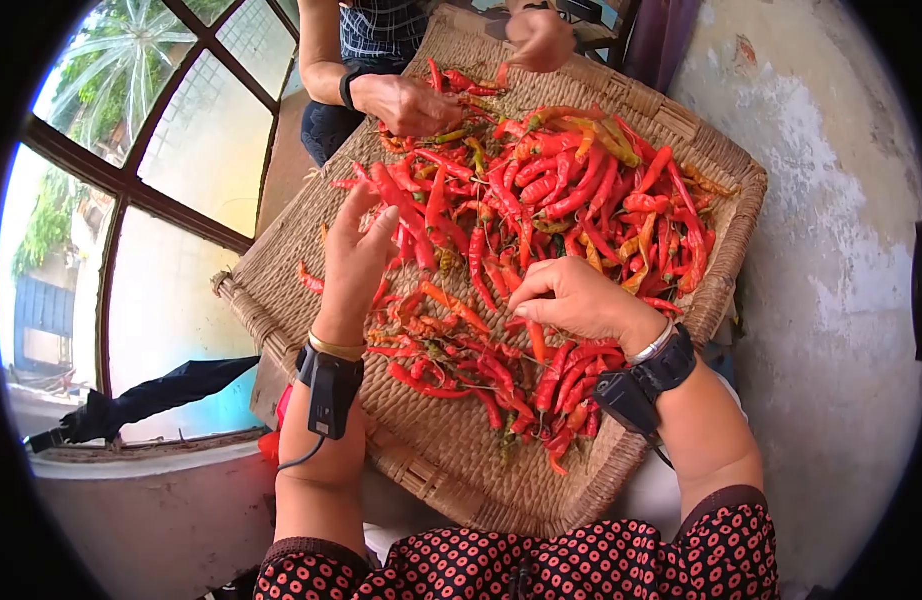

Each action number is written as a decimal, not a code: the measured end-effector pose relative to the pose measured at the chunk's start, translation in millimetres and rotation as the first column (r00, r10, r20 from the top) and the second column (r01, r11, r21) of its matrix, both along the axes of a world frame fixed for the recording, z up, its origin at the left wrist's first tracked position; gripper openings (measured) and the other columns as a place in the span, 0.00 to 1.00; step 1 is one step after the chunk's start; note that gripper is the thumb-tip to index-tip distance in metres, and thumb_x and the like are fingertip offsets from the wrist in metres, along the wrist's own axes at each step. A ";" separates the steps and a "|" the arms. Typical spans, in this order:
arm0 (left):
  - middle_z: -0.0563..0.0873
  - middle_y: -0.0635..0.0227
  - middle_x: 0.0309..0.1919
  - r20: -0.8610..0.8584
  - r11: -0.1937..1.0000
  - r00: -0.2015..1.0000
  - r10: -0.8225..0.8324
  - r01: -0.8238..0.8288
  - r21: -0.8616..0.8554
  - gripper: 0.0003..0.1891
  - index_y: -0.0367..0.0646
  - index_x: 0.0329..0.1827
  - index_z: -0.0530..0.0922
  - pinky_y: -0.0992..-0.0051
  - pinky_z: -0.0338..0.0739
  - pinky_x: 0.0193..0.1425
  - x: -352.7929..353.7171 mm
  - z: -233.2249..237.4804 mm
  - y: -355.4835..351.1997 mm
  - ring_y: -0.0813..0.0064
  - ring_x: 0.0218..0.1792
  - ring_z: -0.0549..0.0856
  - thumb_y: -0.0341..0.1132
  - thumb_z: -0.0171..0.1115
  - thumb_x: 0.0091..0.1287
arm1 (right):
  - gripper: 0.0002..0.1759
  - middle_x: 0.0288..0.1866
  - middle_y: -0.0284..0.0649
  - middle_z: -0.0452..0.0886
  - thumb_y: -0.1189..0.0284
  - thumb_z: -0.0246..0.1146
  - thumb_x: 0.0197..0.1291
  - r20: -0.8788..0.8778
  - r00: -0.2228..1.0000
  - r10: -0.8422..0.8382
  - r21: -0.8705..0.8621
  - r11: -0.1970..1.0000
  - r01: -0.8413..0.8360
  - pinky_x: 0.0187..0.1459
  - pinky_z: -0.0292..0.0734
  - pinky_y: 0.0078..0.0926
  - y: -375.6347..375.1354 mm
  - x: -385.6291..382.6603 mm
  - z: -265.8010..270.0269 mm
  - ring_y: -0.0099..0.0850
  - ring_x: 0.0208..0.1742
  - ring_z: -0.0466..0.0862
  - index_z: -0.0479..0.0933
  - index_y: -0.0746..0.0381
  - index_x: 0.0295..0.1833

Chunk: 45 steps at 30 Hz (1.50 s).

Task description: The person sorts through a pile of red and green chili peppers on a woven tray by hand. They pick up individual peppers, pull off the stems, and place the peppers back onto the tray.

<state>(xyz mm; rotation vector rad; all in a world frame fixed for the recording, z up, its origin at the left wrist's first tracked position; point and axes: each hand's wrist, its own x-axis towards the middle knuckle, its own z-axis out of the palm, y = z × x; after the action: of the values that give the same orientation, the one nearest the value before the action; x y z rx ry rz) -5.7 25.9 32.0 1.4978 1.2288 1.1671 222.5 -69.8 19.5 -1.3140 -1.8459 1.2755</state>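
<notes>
Red chili peppers (571, 180) lie heaped on a woven tray (451, 470), with a smaller group of chili peppers (481, 375) nearer to me. My left hand (356, 250) hovers at the left side of the big heap, thumb and fingers apart, close to some long red peppers. Over the middle of the tray, my right hand (581, 300) has its fingers curled into a pinch. An orange-red chili pepper (537, 342) hangs just below those fingertips and appears held; the exact grip is hidden.
Across the tray sits another person, one hand (406, 104) on the far peppers and the other hand (539, 40) raised, blurred. A framed window (181, 150) and a folded black umbrella (161, 395) are at left. A worn wall (821, 250) stands close at right.
</notes>
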 end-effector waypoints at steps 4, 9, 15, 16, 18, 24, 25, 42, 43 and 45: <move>0.78 0.70 0.44 -0.096 0.915 0.927 -0.364 0.336 -0.222 0.20 0.42 0.58 0.70 0.86 0.71 0.26 6.6 0.8 -15.3 0.90 0.25 0.74 0.28 0.59 0.62 | 0.08 0.30 0.35 0.78 0.74 0.61 0.55 -0.110 0.994 -0.008 0.008 1.000 0.009 0.38 0.71 0.21 0.9 -1.5 4.4 0.23 0.33 0.77 0.80 0.67 0.37; 0.79 0.78 0.30 -0.080 0.707 0.721 -0.688 0.642 -0.298 0.18 0.43 0.57 0.72 0.88 0.67 0.25 23.8 6.2 -39.5 0.93 0.23 0.71 0.26 0.58 0.63 | 0.08 0.30 0.33 0.80 0.72 0.61 0.57 -0.356 0.934 0.010 -0.148 0.987 -0.067 0.33 0.73 0.18 -1.0 1.1 10.8 0.18 0.30 0.77 0.81 0.66 0.36; 0.81 0.76 0.25 0.080 0.605 0.701 -0.709 0.662 -0.443 0.09 0.40 0.46 0.78 0.89 0.67 0.23 16.9 6.2 -33.7 0.92 0.20 0.72 0.32 0.57 0.65 | 0.09 0.30 0.31 0.79 0.70 0.61 0.58 -0.475 0.876 -0.083 -0.262 0.964 -0.051 0.29 0.72 0.15 -1.0 1.6 15.2 0.17 0.25 0.76 0.80 0.66 0.38; 0.81 0.75 0.25 0.069 0.672 0.766 -0.639 0.600 -0.435 0.08 0.40 0.42 0.79 0.88 0.67 0.23 14.6 8.4 -30.8 0.91 0.20 0.73 0.34 0.56 0.66 | 0.09 0.30 0.31 0.79 0.70 0.61 0.58 -0.475 0.876 -0.083 -0.263 0.964 -0.051 0.29 0.72 0.15 -0.2 1.4 14.8 0.17 0.25 0.76 0.80 0.66 0.38; 0.82 0.74 0.25 0.059 0.733 0.824 -0.564 0.531 -0.425 0.09 0.40 0.37 0.80 0.88 0.67 0.22 4.3 8.8 -18.0 0.90 0.20 0.74 0.37 0.56 0.67 | 0.10 0.30 0.31 0.79 0.70 0.60 0.59 -0.477 0.822 -0.311 -0.254 0.944 0.210 0.29 0.72 0.15 2.1 2.2 14.1 0.16 0.25 0.76 0.79 0.66 0.38; 0.84 0.69 0.33 0.550 0.876 0.821 0.157 0.142 -0.461 0.11 0.43 0.46 0.73 0.85 0.69 0.23 -2.9 -9.4 4.6 0.86 0.20 0.75 0.40 0.52 0.68 | 0.15 0.33 0.45 0.79 0.69 0.63 0.52 0.099 0.903 -0.418 0.329 0.870 0.367 0.36 0.76 0.32 5.8 9.1 -1.3 0.40 0.32 0.80 0.77 0.62 0.46; 0.84 0.69 0.34 0.548 0.841 0.830 0.105 0.220 -0.495 0.13 0.43 0.49 0.71 0.84 0.70 0.24 -2.1 -15.6 3.9 0.86 0.21 0.75 0.40 0.52 0.68 | 0.13 0.33 0.45 0.79 0.69 0.63 0.52 0.239 0.845 -0.479 0.445 0.827 0.343 0.36 0.76 0.34 4.4 7.9 0.2 0.41 0.33 0.80 0.77 0.61 0.43; 0.73 0.54 0.56 -0.540 0.689 0.543 -0.643 0.718 -0.099 0.16 0.37 0.47 0.78 0.67 0.73 0.53 34.3 -43.5 -31.9 0.57 0.50 0.77 0.31 0.64 0.55 | 0.18 0.31 0.45 0.77 0.73 0.60 0.52 0.723 0.690 -0.044 0.142 0.986 -0.086 0.39 0.74 0.41 5.5 1.9 -19.6 0.46 0.38 0.78 0.72 0.55 0.51; 0.73 0.57 0.55 -0.521 0.699 0.584 -0.623 0.715 -0.034 0.15 0.36 0.46 0.79 0.69 0.75 0.50 31.3 -43.7 -28.0 0.62 0.47 0.80 0.30 0.63 0.57 | 0.18 0.31 0.45 0.77 0.73 0.60 0.52 0.722 0.691 -0.043 0.140 0.986 -0.085 0.39 0.74 0.41 5.8 1.0 -18.4 0.46 0.38 0.78 0.72 0.55 0.51; 0.75 0.58 0.53 -0.321 0.769 0.717 -0.619 0.637 -0.059 0.12 0.35 0.44 0.79 0.71 0.75 0.48 25.6 -31.9 -21.2 0.66 0.45 0.80 0.30 0.62 0.58 | 0.19 0.31 0.45 0.76 0.75 0.56 0.53 0.764 0.645 -0.011 0.113 0.987 -0.117 0.39 0.74 0.41 5.2 0.6 -13.3 0.45 0.38 0.79 0.72 0.54 0.53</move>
<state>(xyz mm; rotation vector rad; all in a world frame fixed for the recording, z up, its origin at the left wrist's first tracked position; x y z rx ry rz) 19.9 4.7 0.1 1.9967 0.7614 0.5027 223.0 -64.5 6.2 -1.9078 -2.4892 0.5676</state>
